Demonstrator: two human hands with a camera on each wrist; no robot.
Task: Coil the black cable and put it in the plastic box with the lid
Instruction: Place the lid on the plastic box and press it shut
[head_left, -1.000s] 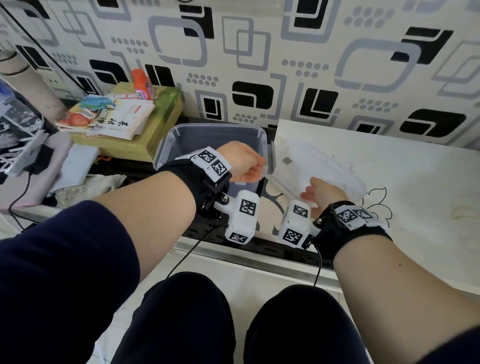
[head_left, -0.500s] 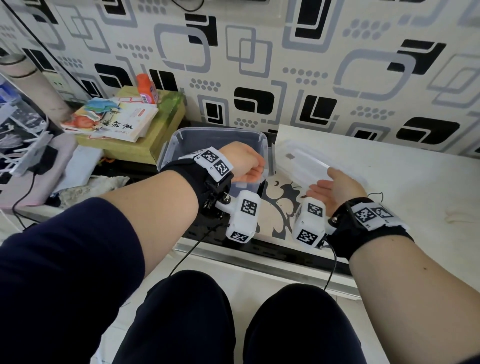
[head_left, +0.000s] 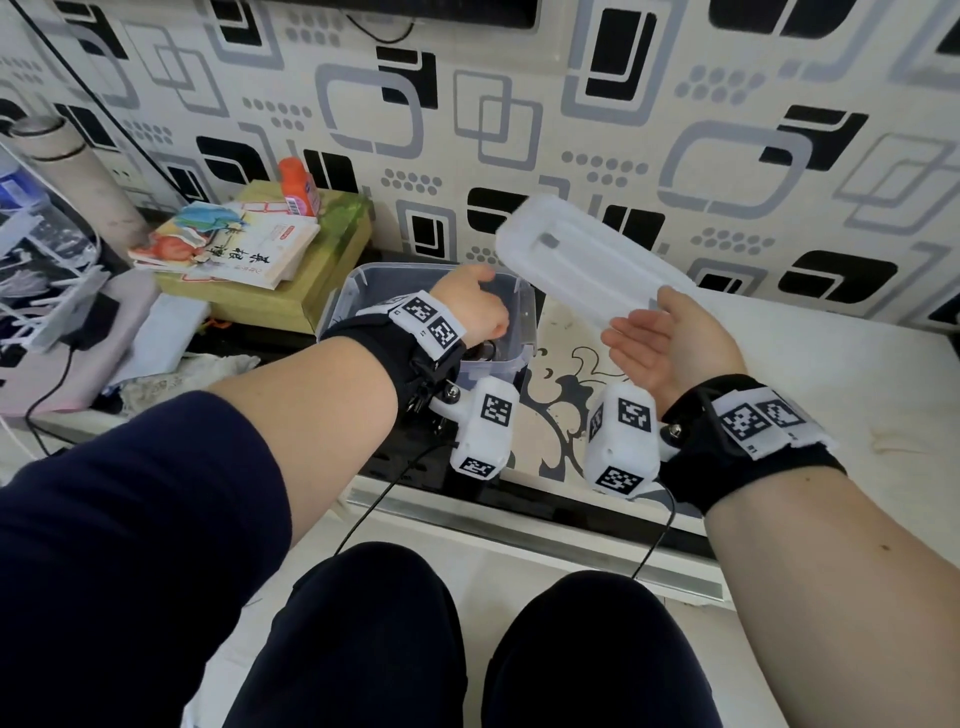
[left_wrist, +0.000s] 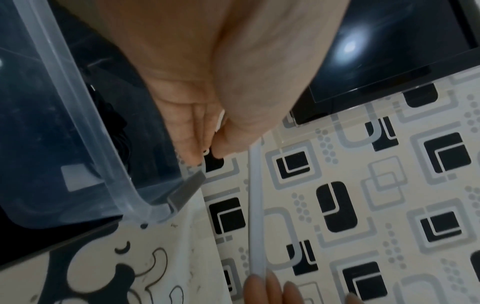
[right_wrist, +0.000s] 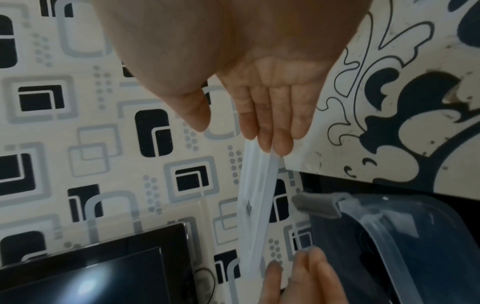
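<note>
Step in hand: closing up, by the look of it. Cable already inside, lid not yet on.
Cable (left_wrist: 116, 123): black loops low in the box, seen dimly through its clear wall. Too dark to judge how neatly wound.
Box (head_left: 363, 275): open-topped, at the far left edge of the tabletop (head_left: 779, 389), near the patterned wall. Grey clip (left_wrist: 187, 191) showing at one rim corner.
Lid (head_left: 582, 260): in the air just right of the box and above its rim, tilted, touching neither box nor tabletop.
Right hand (head_left: 670, 348): palm up, fingers (right_wrist: 270, 123) straight and together under the lid's near end, thumb standing apart. Carrying rather than clutching.
Left hand (head_left: 467, 306): over the box's far right corner, fingers loosely curled, tips right at the lid's other end. Pinching it or merely touching, cannot tell.
Next move, as a judgement: swing the lid left over the opening, level it, and line its corners up with the rim. Then press down and snap the clips. Calls for the left hand steadying the far end while staying out of the opening, and for no loop of cable left standing above the rim.
</note>
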